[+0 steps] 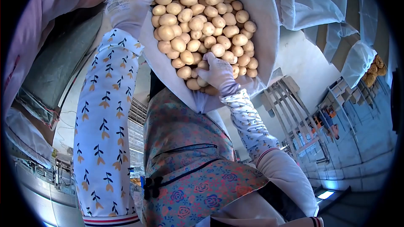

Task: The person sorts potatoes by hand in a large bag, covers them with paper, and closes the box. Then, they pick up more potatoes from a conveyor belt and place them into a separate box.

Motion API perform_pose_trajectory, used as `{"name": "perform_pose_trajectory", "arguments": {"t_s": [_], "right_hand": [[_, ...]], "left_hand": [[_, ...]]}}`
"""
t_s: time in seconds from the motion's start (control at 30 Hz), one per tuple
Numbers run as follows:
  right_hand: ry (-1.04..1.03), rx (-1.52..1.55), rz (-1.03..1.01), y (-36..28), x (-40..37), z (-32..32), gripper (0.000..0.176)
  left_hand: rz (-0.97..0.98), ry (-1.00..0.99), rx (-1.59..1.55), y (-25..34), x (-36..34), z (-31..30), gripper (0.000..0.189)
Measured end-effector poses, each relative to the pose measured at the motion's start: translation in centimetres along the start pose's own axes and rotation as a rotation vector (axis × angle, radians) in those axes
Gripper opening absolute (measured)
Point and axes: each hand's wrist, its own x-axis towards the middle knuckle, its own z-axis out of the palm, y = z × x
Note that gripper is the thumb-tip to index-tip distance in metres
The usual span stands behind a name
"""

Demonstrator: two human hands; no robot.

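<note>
Many pale yellow potatoes (195, 24) fill a container lined with a white sheet (267, 21) in front of me. Gloved in white, my right hand (218, 72) reaches in at the near side, thumb and fingers closed around a potato (203, 64) partly hidden by them. My left hand (126, 8), also gloved, is at the upper left edge of the liner, its fingers closed over the rim; the fingertips are partly hidden. Patterned sleeves cover both forearms, and a floral apron (189, 155) lies below the container.
Another person's arm and pink garment (50, 12) are close on the left, beside a dark green sheet (63, 59). White liners (313, 0) hang over boxes at upper right. A slatted metal rack (290, 109) stands right; brown lumpy produce (372, 72) and a distant person (328, 122) are farther off.
</note>
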Motion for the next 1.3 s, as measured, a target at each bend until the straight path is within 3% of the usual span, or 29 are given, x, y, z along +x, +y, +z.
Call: {"name": "perform_pose_trajectory", "arguments": {"t_s": [0.1,0.2,0.27,0.37,0.77,0.97,1.17,1.27,1.3], "right_hand": [[-0.19,1.232,-0.058,1.3,-0.2,1.5,0.033],[-0.428,1.601,-0.273,0.1,-1.3,-1.7,0.047],[-0.494,1.716,-0.307,-1.6,-2.6,-3.9,0.061],[-0.538,1.819,-0.453,-2.0,-2.7,-4.0,0.063],[-0.595,1.896,-0.435,-3.2,-3.6,-5.4,0.069],[-0.469,1.863,-0.583,-4.6,-3.3,-4.9,0.053],[-0.458,1.871,-0.526,-4.7,-3.9,-5.0,0.042],[-0.566,1.575,-0.386,-2.5,-3.8,-4.7,0.034],[-0.472,1.317,-0.424,-1.8,-3.5,-3.7,0.032]], "left_hand": [[0.005,-0.015,0.013,0.1,0.0,-0.1,0.059],[0.028,0.014,0.022,-0.1,-0.1,0.1,0.06],[0.036,0.032,0.024,-0.1,-0.1,0.2,0.061],[0.032,0.042,0.041,-0.2,-0.1,0.4,0.061],[0.035,0.003,0.03,-0.3,-0.2,0.2,0.06],[0.028,-0.03,0.003,-0.2,0.0,0.0,0.059],[0.046,0.012,0.008,-0.2,-0.1,0.1,0.059],[0.035,0.018,0.033,-0.2,0.0,0.3,0.059],[0.033,0.016,0.024,-0.2,0.0,0.3,0.059]]}}
